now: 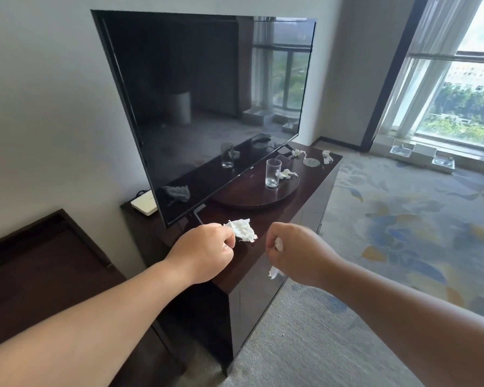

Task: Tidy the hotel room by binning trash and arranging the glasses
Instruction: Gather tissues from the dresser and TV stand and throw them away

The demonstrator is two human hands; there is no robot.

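Crumpled tissue (242, 230) sits at the near end of the dark wooden counter (263, 219), pinched by the left hand (204, 254) between the thumb and tightly curled fingers (227, 248). The paper sticks out on the far side of the knuckles, just above the counter top. Just to the right, the right hand (296, 254) is balled into a fist around a second wad (278, 244), and a small white tail of it hangs below the fist, in front of the counter's near right edge. Farther along, a clear glass (273, 173) stands upright on a round dark tray (257, 199). A loose tissue (287, 174) lies on the tray just right of the glass; whether they touch is unclear. At the far end, a round coaster (311, 162) lies between one small wad (298, 153) on its left and another wad (327, 157) on its right. A black television (207, 107) fills the wall above the counter, with a white box (144, 205) behind its lower left corner. Patterned carpet (403, 219) spreads to the right, toward a window (458, 93).
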